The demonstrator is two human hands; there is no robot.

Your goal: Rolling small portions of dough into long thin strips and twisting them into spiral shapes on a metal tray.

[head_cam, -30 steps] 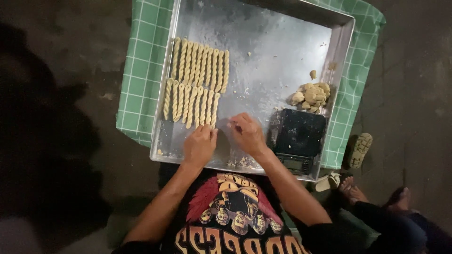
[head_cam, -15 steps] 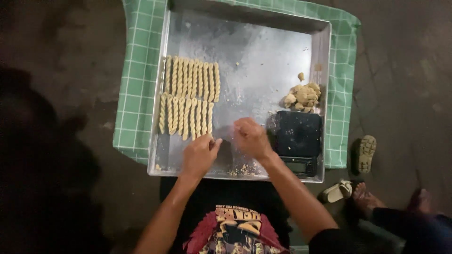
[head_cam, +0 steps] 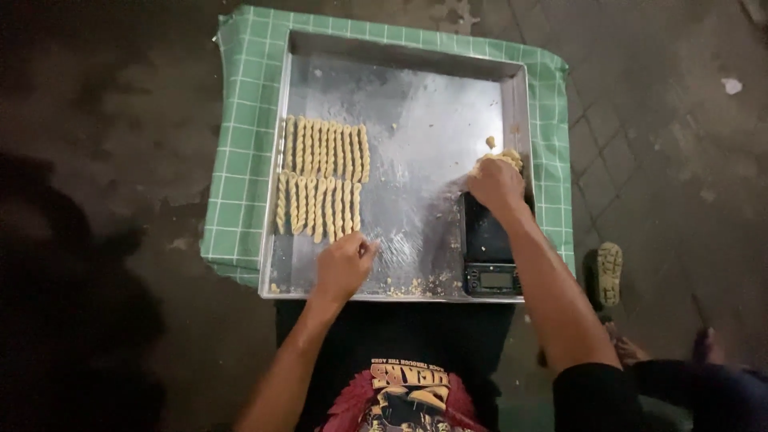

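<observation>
A large metal tray (head_cam: 400, 104) lies on a green checked cloth (head_cam: 240, 160) on the ground. Two rows of pale twisted dough sticks (head_cam: 322, 178) lie side by side at the tray's left. My left hand (head_cam: 344, 266) rests curled on the tray near its front edge, just below the sticks; whether it holds a dough piece is unclear. My right hand (head_cam: 498, 186) reaches to the tray's right side and closes over a pile of dough lumps (head_cam: 502, 158), above a black digital scale (head_cam: 488, 252).
Crumbs (head_cam: 408, 286) lie along the tray's front edge. A sandal (head_cam: 610, 272) and someone's foot (head_cam: 632, 348) are on the dark paved ground at the right. The tray's centre is bare metal.
My right hand has moved from the front middle of the tray to the dough pile at the right. My left hand stayed near the front edge. The camera shifted.
</observation>
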